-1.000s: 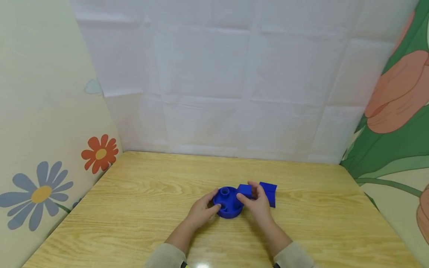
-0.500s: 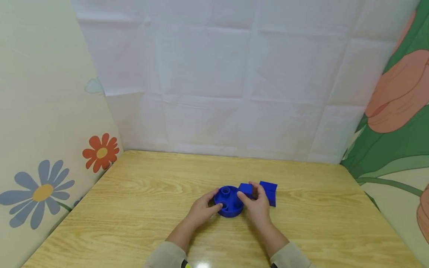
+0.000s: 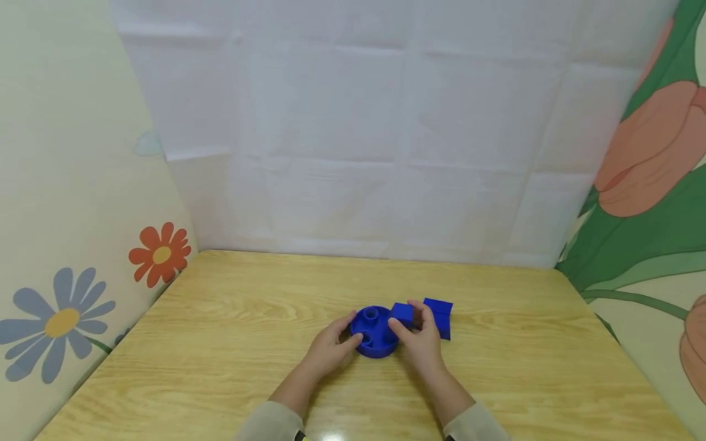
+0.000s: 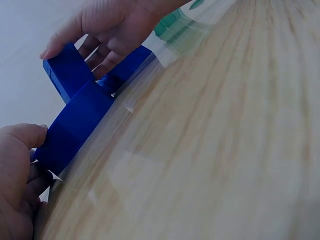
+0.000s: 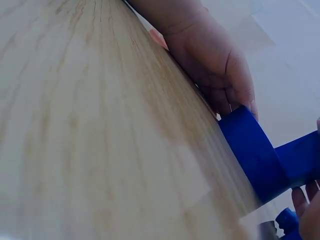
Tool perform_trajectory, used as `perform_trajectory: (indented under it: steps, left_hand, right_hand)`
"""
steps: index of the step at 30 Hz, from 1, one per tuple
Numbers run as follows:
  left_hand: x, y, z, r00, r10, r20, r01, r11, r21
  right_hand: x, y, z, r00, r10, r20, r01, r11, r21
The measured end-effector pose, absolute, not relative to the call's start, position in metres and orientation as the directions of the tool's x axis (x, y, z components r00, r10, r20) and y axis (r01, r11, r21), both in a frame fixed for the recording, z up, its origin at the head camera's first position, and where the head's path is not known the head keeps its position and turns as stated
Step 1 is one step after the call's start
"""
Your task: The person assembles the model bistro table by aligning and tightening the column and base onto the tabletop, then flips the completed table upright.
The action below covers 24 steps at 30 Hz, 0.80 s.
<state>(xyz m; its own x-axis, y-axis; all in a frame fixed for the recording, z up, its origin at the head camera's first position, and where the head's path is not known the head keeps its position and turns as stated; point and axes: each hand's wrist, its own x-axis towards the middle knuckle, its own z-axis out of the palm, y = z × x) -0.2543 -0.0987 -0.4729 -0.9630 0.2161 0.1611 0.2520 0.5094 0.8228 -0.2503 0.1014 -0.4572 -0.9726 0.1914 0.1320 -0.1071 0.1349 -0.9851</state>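
A round, shallow blue plastic piece (image 3: 377, 351) with a raised rim and hollow posts inside lies on the table. My left hand (image 3: 330, 346) grips its left side, thumb over the rim near a post. At its right side a blue block (image 3: 403, 312) stands up, pinched between the thumb and fingers of my right hand (image 3: 423, 344). In the left wrist view, the lower end of the block (image 4: 69, 72) meets the edge of the round piece (image 4: 75, 131). How the two join is hidden.
Another blue piece (image 3: 442, 318), with flat angled faces, lies just beyond my right hand. In the right wrist view, a grey part (image 5: 267, 230) shows beside blue plastic (image 5: 287, 220). A white cloth (image 3: 353, 153) hangs behind the wooden table (image 3: 265, 282).
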Motion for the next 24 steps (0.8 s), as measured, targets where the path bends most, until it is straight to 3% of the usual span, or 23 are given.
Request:
perform_trajectory:
  steps: [7,11,14,18,24]
  left_hand:
    - [-0.257,-0.091,-0.475,-0.963,0.152,0.223,0.270,0.531,0.803]
    - [-0.258,-0.087,-0.477,-0.971,0.079,0.226,0.235,0.487,0.841]
    - [-0.259,-0.079,-0.473,-0.951,0.033,0.308,0.292,0.432,0.853]
    - [-0.256,-0.058,-0.461,-0.900,0.012,0.435,0.407,0.379,0.831]
    - [-0.254,-0.028,-0.450,-0.932,0.068,0.356,0.356,0.363,0.861]
  right_hand:
    - [-0.245,0.113,-0.459,-0.965,0.198,0.171,-0.156,0.087,-0.984]
    - [-0.242,0.128,-0.458,-0.944,0.270,0.190,-0.183,0.052,-0.982]
    - [-0.244,0.145,-0.457,-0.914,0.338,0.224,-0.202,0.098,-0.974]
    - [-0.246,0.169,-0.454,-0.907,0.373,0.195,-0.137,0.177,-0.975]
    - [-0.251,0.187,-0.462,-0.938,0.323,0.122,-0.013,0.320,-0.947]
